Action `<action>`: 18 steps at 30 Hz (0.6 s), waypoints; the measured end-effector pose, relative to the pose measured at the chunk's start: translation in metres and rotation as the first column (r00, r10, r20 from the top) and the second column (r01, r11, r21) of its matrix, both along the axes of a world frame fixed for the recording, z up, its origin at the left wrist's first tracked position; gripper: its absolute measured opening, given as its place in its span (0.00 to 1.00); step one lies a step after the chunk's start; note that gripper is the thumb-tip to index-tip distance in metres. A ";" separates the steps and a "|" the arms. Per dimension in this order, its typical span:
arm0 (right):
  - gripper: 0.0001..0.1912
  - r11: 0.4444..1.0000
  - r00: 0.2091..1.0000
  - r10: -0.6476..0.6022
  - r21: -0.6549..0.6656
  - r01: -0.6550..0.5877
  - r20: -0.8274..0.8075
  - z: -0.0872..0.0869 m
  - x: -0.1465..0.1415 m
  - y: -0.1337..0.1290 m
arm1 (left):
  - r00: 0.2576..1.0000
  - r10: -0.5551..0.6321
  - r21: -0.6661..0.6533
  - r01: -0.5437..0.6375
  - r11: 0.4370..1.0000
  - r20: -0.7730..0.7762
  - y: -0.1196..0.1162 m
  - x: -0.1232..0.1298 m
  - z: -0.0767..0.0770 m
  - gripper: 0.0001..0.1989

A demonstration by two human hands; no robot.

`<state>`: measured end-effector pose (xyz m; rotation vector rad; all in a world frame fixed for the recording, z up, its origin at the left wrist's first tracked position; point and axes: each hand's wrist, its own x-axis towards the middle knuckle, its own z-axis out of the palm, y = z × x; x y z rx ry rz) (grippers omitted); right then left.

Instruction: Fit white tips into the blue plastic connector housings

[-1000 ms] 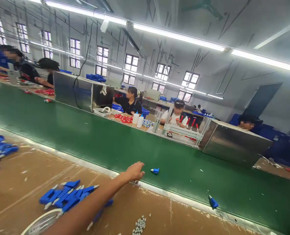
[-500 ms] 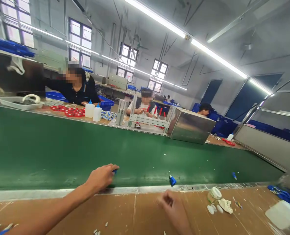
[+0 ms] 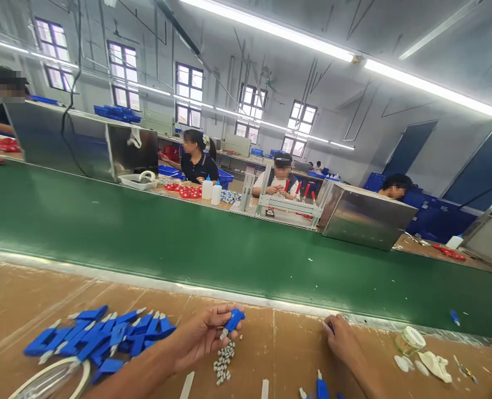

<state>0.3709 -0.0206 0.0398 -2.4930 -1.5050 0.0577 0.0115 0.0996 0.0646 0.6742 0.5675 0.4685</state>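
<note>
My left hand (image 3: 198, 339) is closed, palm partly up, around a blue plastic piece with a pale tip (image 3: 234, 320), above the brown worktop. The tip points down toward a small heap of grey bits (image 3: 224, 360). Further right, my right hand (image 3: 344, 339) is curled at the metal edge of the green belt (image 3: 146, 233). A sliver of a blue piece (image 3: 331, 328) shows between its fingers; the rest is hidden. Left of my left arm lies a pile of similar blue pieces (image 3: 117, 332). Another blue piece (image 3: 321, 387) sits at the bottom edge of the view.
A whitish ring (image 3: 87, 374) lies by the pile. At right are a lidded jar (image 3: 409, 339) and a crumpled white cloth (image 3: 436, 366). One blue piece (image 3: 455, 317) rests on the belt. Across it, several people work beside metal boxes (image 3: 366, 216) and white bottles (image 3: 216, 194).
My view has swung left. My left hand has drawn back from the belt over the worktop with its blue piece. My right hand has reached the belt edge, and the nearby blue piece is now in its fingers.
</note>
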 end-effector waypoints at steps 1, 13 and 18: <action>0.08 1.000 1.000 0.007 0.003 -0.007 -0.017 -0.001 -0.005 -0.014 | 1.000 -0.009 -0.014 0.009 1.000 0.024 -0.006 -0.002 0.000 0.14; 0.12 0.982 0.939 0.182 0.095 -0.161 -0.290 0.041 -0.120 -0.082 | 0.997 0.006 -0.046 -0.002 0.999 0.082 -0.053 -0.023 -0.015 0.14; 0.12 0.929 0.642 0.329 0.114 -0.353 -0.693 -0.001 -0.207 -0.104 | 0.977 0.127 -0.163 -0.099 0.982 0.171 -0.070 -0.030 -0.035 0.16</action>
